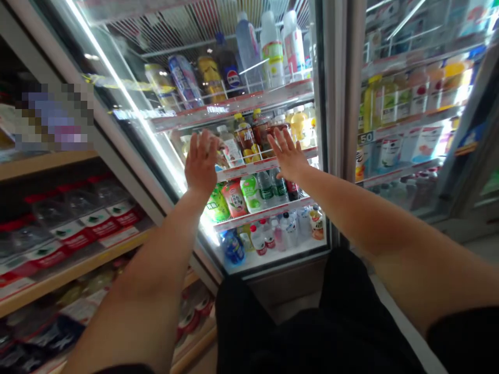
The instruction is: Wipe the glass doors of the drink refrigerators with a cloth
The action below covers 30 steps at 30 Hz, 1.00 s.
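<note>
Both my arms reach forward toward a lit drinks fridge. My left hand (pixel 201 162) is raised with its fingers apart, in front of the left part of the middle shelf, near a white-labelled bottle (pixel 231 148). Nothing shows in it. My right hand (pixel 289 155) spreads its fingers in front of the same shelf's right part, beside some dark brown bottles (pixel 263 130); it is also bare. Between the hands stands a dark bottle with a yellow cap (pixel 245 136). Whether either hand touches anything, I cannot tell.
Below are shelves with a green bottle (pixel 250 193), a red-labelled bottle (pixel 234 198) and a blue bottle pack (pixel 233 248). Taller bottles (pixel 273 52) fill the top shelf. A metal door frame (pixel 343 104) stands at right. Wooden shelves (pixel 117 255) with red-lidded jars (pixel 66 208) flank the left.
</note>
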Each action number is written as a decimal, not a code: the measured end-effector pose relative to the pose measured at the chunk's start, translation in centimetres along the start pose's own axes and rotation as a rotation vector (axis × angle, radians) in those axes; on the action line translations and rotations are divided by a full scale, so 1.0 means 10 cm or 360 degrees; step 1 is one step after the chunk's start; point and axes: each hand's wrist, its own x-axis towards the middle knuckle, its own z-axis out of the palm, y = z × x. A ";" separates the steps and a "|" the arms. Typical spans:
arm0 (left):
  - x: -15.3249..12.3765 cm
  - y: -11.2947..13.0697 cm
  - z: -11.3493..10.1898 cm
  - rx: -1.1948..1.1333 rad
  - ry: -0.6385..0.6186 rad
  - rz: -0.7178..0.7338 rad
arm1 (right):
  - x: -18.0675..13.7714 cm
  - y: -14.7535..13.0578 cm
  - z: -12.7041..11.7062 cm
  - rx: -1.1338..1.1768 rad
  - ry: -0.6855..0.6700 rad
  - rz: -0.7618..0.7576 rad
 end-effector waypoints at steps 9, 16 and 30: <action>0.08 0.02 -0.04 0.0004 -0.0221 0.0350 | 0.01 0.01 0.01 0.0007 0.0015 -0.0021; 0.03 0.07 -0.02 0.0020 -0.0191 0.0124 | 0.03 0.03 0.07 0.0000 0.0038 -0.0020; -0.34 0.13 0.09 0.0031 -0.0222 0.0348 | -0.05 -0.02 -0.05 -0.0003 -0.0051 0.0005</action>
